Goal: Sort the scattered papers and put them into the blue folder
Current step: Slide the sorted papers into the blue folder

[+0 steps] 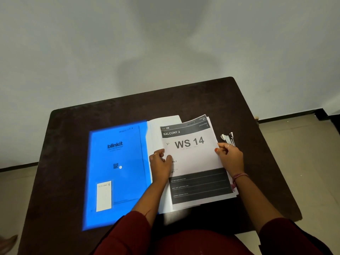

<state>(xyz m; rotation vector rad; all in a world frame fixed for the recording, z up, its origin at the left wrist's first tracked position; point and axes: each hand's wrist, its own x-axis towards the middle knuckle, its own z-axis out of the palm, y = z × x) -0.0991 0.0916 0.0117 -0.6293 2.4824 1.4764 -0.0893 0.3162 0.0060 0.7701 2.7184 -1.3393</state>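
Note:
The blue folder [117, 173] lies open on the dark table, its bright blue cover spread to the left. On its right half rests a stack of white papers [191, 150]; the top sheet reads "WS 14" and "BALCONY 2". My left hand [160, 162] grips the stack's left edge, fingers curled with the thumb on top. At the right edge my right hand [230, 157] pinches the papers. The sheets sit slightly fanned and tilted clockwise against the folder.
A small silvery clip-like object [228, 138] lies on the dark table [257, 144] just right of the papers. A white card [104, 196] sits in the folder cover's lower pocket. Pale wall behind, tiled floor to both sides.

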